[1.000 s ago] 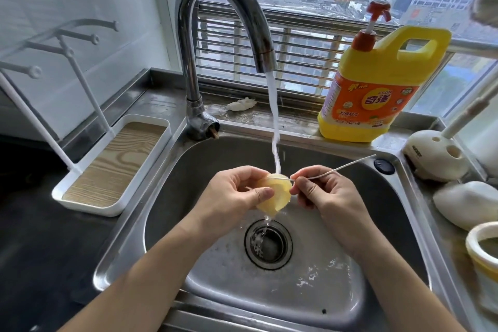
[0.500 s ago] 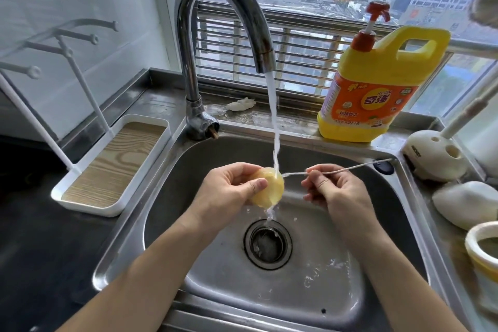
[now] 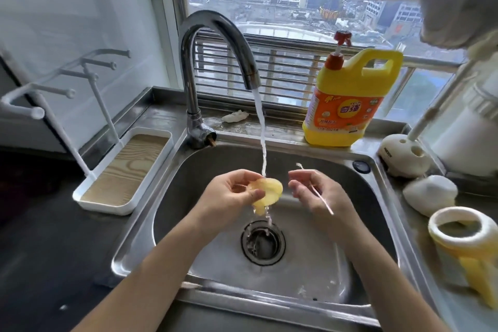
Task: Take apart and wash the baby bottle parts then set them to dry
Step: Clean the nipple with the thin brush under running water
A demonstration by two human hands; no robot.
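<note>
Over the steel sink (image 3: pixel 172 191), my left hand (image 3: pixel 229 197) pinches a yellowish silicone bottle nipple (image 3: pixel 268 191) under the running tap water (image 3: pixel 260 132). My right hand (image 3: pixel 320 191) is a short way to the right of the nipple and grips a thin white straw brush (image 3: pixel 320 198) that crosses the palm at a slant. The brush is outside the nipple. The yellow-handled bottle body (image 3: pixel 458 248) stands open-topped on the right counter.
A chrome faucet (image 3: pixel 213 43) arches over the sink, above the drain (image 3: pixel 262 242). A yellow detergent jug (image 3: pixel 347 105) stands on the back ledge. A white drying rack with a wood-look tray (image 3: pixel 124 170) sits left. White bottle parts (image 3: pixel 428 194) and a brush holder (image 3: pixel 401 153) lie right.
My right hand pulled the thin brush away from the nipple and turned it, so it now slants across the palm. The nipple stays under the stream. The view tilted upward.
</note>
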